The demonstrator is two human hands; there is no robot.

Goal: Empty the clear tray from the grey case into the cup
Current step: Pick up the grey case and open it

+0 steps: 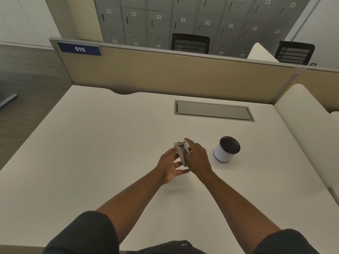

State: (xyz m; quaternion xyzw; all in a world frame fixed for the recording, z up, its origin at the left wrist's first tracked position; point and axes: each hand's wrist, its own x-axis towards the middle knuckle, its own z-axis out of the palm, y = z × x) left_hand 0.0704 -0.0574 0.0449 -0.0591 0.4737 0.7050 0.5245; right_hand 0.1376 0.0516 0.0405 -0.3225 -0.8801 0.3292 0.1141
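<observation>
Still early, by the look of it. Grey case [180, 153] held up off the desk [102, 143], roughly mid-desk and nearer the right edge than the left, tilted on end between both hands. Left hand [169, 168] cupped loosely at the case's near and left side, fingers [178, 165] spread under it, not fully closed. Right hand [199, 158] laid over the case's right side, fingers curled round it with one fingertip reaching past the far end. Something pale and angular showing at the case's far top, perhaps a lid or flap coming open; too small to say for sure. No clear tray to be made out yet, so probably inside or hidden by the hands.

Cup [227, 149] standing upright on the desk just to the right of the hands, apart from them, white wall with a dark rim and dark inside; contents, if any, not visible. Judged from that: case opening under way, tray removal and tipping into the cup yet to do.

Readable writing: "010" in white on a blue sign [79, 49] at the left end of the partition behind the desk's far edge. Numbered tags on the lockers [158, 17] beyond, mostly too blurred to read reliably. No marking legible on case or cup.
</observation>
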